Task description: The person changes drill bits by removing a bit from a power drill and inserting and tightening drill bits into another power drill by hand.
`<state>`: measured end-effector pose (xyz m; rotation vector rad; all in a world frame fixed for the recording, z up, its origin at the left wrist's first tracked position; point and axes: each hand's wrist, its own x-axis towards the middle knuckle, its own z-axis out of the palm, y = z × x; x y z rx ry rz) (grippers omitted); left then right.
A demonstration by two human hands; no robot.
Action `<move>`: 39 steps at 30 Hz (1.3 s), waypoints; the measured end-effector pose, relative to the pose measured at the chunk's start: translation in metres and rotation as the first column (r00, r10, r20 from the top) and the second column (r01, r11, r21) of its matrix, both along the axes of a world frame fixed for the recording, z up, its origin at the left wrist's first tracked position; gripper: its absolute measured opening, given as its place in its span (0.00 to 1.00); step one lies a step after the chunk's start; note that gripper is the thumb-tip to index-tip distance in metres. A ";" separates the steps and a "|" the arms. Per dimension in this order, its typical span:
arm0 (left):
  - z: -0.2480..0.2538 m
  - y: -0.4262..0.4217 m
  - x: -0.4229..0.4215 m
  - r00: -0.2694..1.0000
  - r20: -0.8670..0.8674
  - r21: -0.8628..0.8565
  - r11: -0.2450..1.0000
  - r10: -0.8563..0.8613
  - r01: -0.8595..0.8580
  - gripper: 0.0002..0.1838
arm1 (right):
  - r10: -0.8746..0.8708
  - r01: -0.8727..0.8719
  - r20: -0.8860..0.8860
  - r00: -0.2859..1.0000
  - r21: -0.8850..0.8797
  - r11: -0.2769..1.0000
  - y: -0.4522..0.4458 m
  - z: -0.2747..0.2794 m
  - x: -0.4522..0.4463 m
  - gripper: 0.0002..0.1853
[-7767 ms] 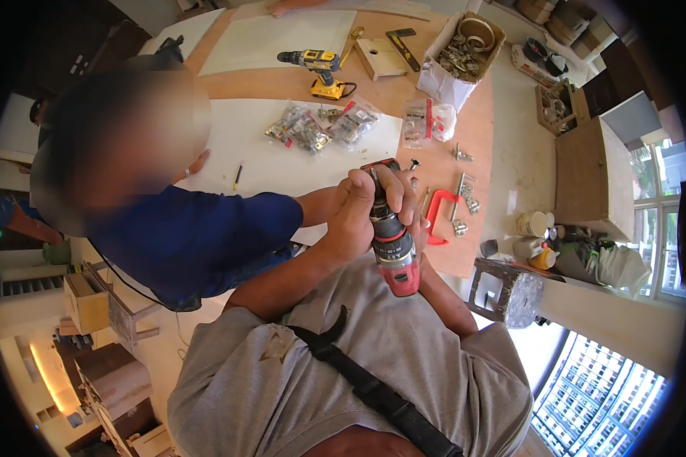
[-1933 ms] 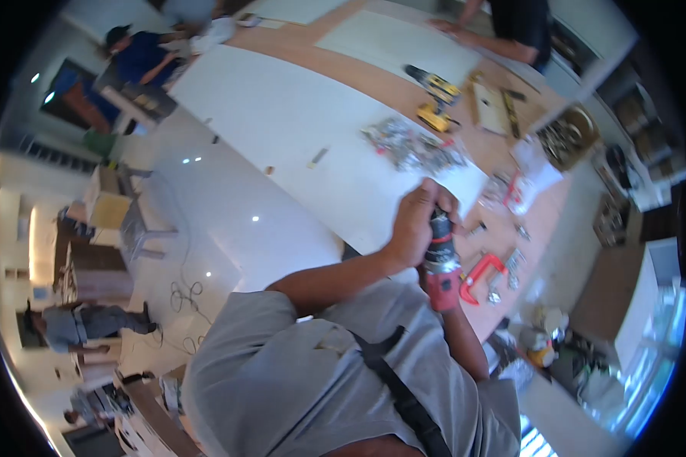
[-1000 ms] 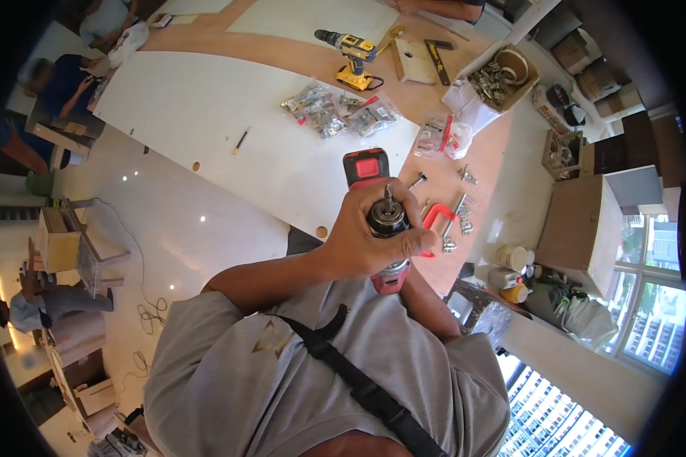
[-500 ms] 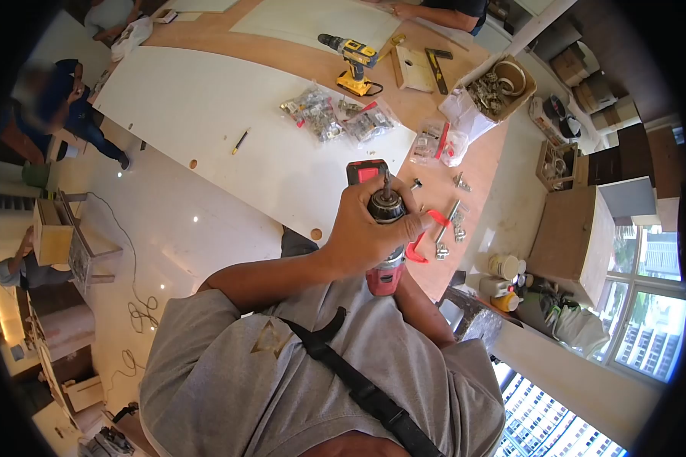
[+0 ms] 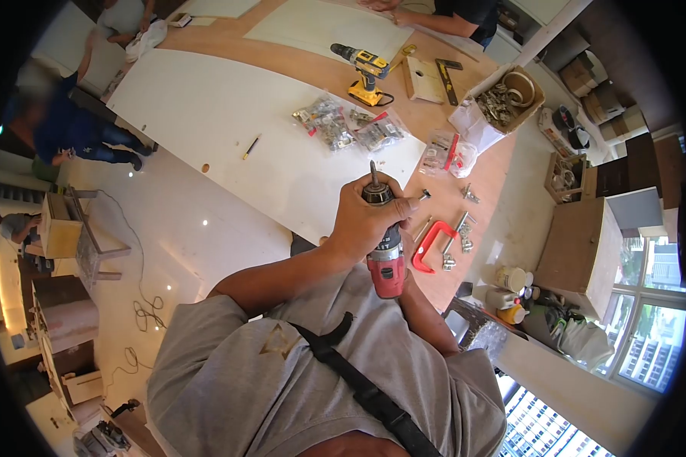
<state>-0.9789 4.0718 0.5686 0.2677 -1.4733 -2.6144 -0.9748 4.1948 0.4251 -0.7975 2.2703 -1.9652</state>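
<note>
A red and black cordless drill (image 5: 387, 274) is held upright in front of my chest, its bit (image 5: 373, 174) pointing away from me. My left hand (image 5: 356, 221) is closed around the drill's chuck (image 5: 377, 193), with the thumb across the near side. My right forearm (image 5: 427, 312) runs up behind the drill; the hand and its fingers are hidden there, and so is the drill's handle. Just beyond the hands, a red C-clamp (image 5: 423, 255) lies on the bench, with metal hinges (image 5: 466, 236) and a small fitting (image 5: 425, 195) beside it.
A white panel (image 5: 229, 129) covers much of the bench, with a pencil (image 5: 251, 146) and bags of hardware (image 5: 331, 126) on it. A yellow drill (image 5: 366, 72), a square (image 5: 446, 80) and a box of fittings (image 5: 503, 107) stand farther back. Other people (image 5: 68, 122) are around the room.
The drill has tilted, so its battery is out of sight behind my hand. More of the red clamp shows. The view has shifted slightly; a person at left has raised an arm.
</note>
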 end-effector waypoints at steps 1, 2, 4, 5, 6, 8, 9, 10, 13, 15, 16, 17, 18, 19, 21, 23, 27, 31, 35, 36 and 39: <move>-0.003 0.000 -0.001 1.000 0.011 0.008 1.000 -0.004 0.004 0.12 | 0.000 0.000 -0.010 1.000 -0.001 1.000 0.000 -0.001 0.000 0.09; -0.006 -0.001 -0.003 1.000 0.021 0.017 1.000 -0.008 0.007 0.12 | 0.000 0.000 -0.031 1.000 -0.004 1.000 0.000 -0.002 -0.001 0.09; -0.008 -0.002 -0.004 0.999 0.038 0.019 1.000 -0.010 0.010 0.12 | 0.005 -0.005 -0.063 0.998 0.000 1.000 0.001 -0.003 0.000 0.08; -0.008 -0.002 -0.004 0.999 0.047 0.013 1.000 -0.010 0.010 0.12 | 0.007 -0.006 -0.087 0.996 0.001 1.000 0.001 -0.004 -0.001 0.08; -0.008 -0.002 -0.004 0.998 0.055 0.007 1.000 -0.011 0.010 0.12 | 0.003 -0.003 -0.101 0.995 0.002 1.000 0.001 -0.004 -0.001 0.08; -0.013 -0.002 -0.004 0.998 0.062 0.005 1.000 -0.002 0.002 0.13 | -0.008 0.008 -0.101 0.995 -0.006 1.000 0.001 -0.003 -0.001 0.08; -0.013 -0.002 -0.004 0.998 0.065 0.004 1.000 0.001 -0.001 0.13 | -0.020 0.019 -0.084 0.996 -0.008 1.000 0.000 -0.003 0.000 0.07; -0.013 -0.003 -0.003 0.998 0.061 0.008 1.000 -0.002 0.001 0.13 | -0.032 0.031 -0.060 0.998 -0.010 0.999 -0.001 -0.003 0.000 0.07; -0.011 -0.005 -0.003 0.997 0.075 0.012 1.000 -0.008 0.007 0.12 | -0.075 0.074 0.114 0.991 0.015 0.997 -0.008 0.008 0.004 0.06; -0.006 -0.005 -0.002 0.993 0.121 0.003 1.000 -0.005 0.005 0.11 | -0.080 0.083 0.116 0.990 -0.024 0.996 -0.009 0.005 0.004 0.07; -0.007 -0.005 -0.003 0.993 0.117 0.004 1.000 -0.002 0.002 0.11 | -0.052 0.061 0.142 0.988 -0.057 0.996 -0.009 0.002 0.004 0.08; -0.008 -0.005 -0.003 0.993 0.114 0.004 1.000 0.001 -0.001 0.11 | -0.024 0.040 0.167 0.986 -0.091 0.995 -0.008 -0.001 0.004 0.09; -0.009 -0.005 -0.003 0.994 0.112 0.005 1.000 0.004 -0.005 0.11 | 0.002 0.021 0.191 0.982 -0.118 0.993 -0.006 -0.003 0.004 0.09; -0.009 -0.005 -0.003 0.993 0.116 -0.003 1.000 0.004 -0.003 0.11 | 0.026 0.003 0.214 0.977 -0.134 0.991 -0.004 -0.007 0.005 0.10; -0.007 -0.005 -0.004 0.992 0.127 -0.016 1.000 0.004 -0.002 0.11 | 0.073 -0.041 0.241 0.968 -0.136 0.990 0.000 -0.015 0.006 0.11; -0.007 -0.004 -0.004 0.990 0.138 -0.009 1.000 0.014 -0.013 0.10 | 0.122 -0.090 0.271 0.955 -0.127 0.988 0.004 -0.027 0.006 0.12; -0.013 -0.006 -0.006 0.990 0.142 0.005 1.000 0.023 -0.024 0.10 | 0.187 -0.152 0.358 0.915 -0.123 0.981 0.021 -0.072 0.009 0.14; -0.020 -0.009 -0.007 0.981 0.186 0.038 0.997 0.059 -0.068 0.10 | 0.171 -0.139 0.367 0.915 -0.111 0.984 0.019 -0.083 0.006 0.16; -0.028 -0.016 -0.008 0.976 0.216 0.158 0.986 0.025 -0.061 0.10 | 0.054 -0.056 0.189 0.980 0.008 0.998 0.000 -0.025 0.003 0.12; -0.034 -0.019 -0.009 0.971 0.235 0.188 0.979 0.031 -0.077 0.11 | 0.027 -0.031 0.056 0.998 0.074 0.997 -0.004 -0.018 0.003 0.13; -0.056 -0.026 -0.013 0.965 0.259 0.240 0.966 0.030 -0.094 0.13 | 0.076 -0.086 0.162 0.984 0.054 0.995 -0.006 -0.027 0.003 0.13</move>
